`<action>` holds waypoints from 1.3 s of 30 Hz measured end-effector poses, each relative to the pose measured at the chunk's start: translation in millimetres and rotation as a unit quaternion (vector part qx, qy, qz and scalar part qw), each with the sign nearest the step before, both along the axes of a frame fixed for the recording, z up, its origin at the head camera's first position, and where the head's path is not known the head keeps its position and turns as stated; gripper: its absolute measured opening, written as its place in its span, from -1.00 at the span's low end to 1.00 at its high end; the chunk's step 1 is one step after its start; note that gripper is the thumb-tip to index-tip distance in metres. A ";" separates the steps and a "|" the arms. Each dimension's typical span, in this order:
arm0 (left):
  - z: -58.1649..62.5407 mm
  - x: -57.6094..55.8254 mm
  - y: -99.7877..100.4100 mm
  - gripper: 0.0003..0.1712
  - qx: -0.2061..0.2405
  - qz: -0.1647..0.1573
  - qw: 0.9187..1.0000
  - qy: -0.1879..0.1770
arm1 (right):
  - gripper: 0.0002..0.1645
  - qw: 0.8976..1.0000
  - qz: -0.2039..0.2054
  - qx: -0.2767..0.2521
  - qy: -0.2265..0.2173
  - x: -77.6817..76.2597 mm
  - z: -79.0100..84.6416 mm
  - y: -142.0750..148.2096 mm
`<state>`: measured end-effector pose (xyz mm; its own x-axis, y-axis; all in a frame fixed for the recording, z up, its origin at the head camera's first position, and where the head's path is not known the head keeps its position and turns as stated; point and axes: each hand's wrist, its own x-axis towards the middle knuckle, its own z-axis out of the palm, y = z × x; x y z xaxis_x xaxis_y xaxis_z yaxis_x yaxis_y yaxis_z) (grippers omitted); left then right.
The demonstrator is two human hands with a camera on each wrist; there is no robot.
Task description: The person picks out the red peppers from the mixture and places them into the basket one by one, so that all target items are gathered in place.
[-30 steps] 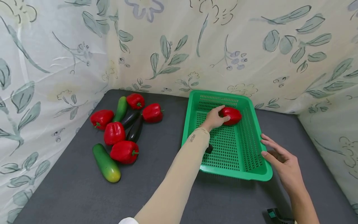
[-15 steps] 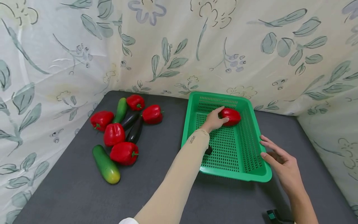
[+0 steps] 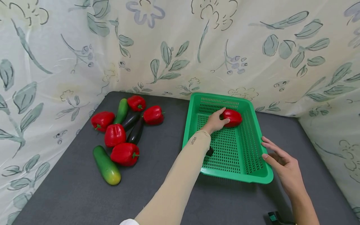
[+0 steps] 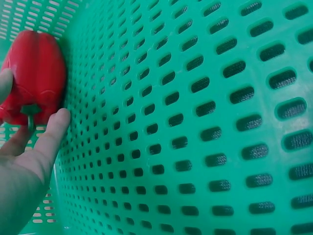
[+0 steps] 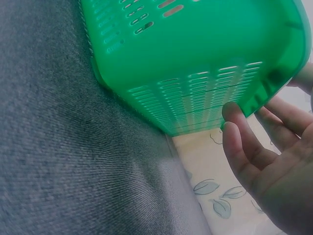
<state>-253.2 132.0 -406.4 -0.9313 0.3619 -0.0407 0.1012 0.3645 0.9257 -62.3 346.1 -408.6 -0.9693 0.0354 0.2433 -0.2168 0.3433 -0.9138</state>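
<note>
In the head view my left hand [image 3: 215,121] reaches into the green plastic basket [image 3: 254,125] and holds a red bell pepper [image 3: 234,117] by its stem end. From the left wrist, the pepper [image 4: 38,68] lies against the basket's perforated surface, its green stem between my thumb and fingers. At the basket's right side, my right hand [image 3: 284,165] holds the rim with its fingertips. The right wrist view shows two bent fingers of that right hand [image 5: 274,166] below the rim, against the outer wall.
Several red bell peppers [image 3: 115,134], two eggplants [image 3: 136,131], a cucumber [image 3: 122,111] and a larger green vegetable with a yellow end [image 3: 107,165] lie at the left of the dark tabletop [image 3: 160,150]. Floral cloth [image 3: 168,47] hangs behind and at both sides.
The view has tilted slightly. Both hands, the basket and the pepper keep their places.
</note>
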 end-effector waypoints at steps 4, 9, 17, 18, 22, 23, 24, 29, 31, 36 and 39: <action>-0.5 0.2 0.7 -0.30 -0.008 -0.001 1.000 -0.003 | -0.46 1.000 -0.001 -0.002 -0.002 0.6 0.2 -0.2; -1.5 1.0 1.2 -0.29 -0.015 -0.005 1.000 -0.009 | -0.46 1.000 -0.002 -0.005 -0.004 0.9 0.0 -0.5; -2.7 1.9 1.7 -0.28 -0.014 -0.002 1.000 -0.016 | -0.46 1.000 -0.002 -0.012 -0.005 1.0 -1.0 -0.7; -2.5 2.0 1.5 -0.28 -0.014 -0.002 1.000 -0.015 | -0.46 1.000 -0.002 -0.012 -0.005 1.1 -1.0 -0.8; -2.3 2.0 1.6 -0.28 -0.010 -0.002 1.000 -0.010 | -0.46 1.000 -0.003 -0.008 -0.005 1.5 -0.1 -1.3; -2.4 2.0 1.6 -0.28 -0.010 -0.002 1.000 -0.008 | -0.46 1.000 -0.004 -0.006 -0.005 1.6 0.3 -1.5; -2.5 1.9 1.7 -0.28 -0.008 -0.003 1.000 -0.008 | -0.46 1.000 -0.004 -0.005 -0.006 1.8 0.6 -1.7; -3.3 0.8 1.1 -0.28 0.002 -0.004 1.000 -0.006 | -0.46 1.000 -0.006 0.001 -0.008 2.1 2.0 -2.8; -3.6 0.0 0.6 -0.29 0.005 -0.007 1.000 -0.004 | -0.46 1.000 -0.006 0.001 -0.010 2.3 2.4 -3.2; -4.2 -2.2 0.0 -0.27 0.015 -0.008 1.000 0.005 | -0.46 1.000 -0.005 -0.006 -0.012 2.8 3.2 -3.6; -3.5 -3.5 0.7 -0.25 0.018 -0.003 1.000 0.009 | -0.46 1.000 -0.006 -0.005 -0.011 2.8 3.7 -3.6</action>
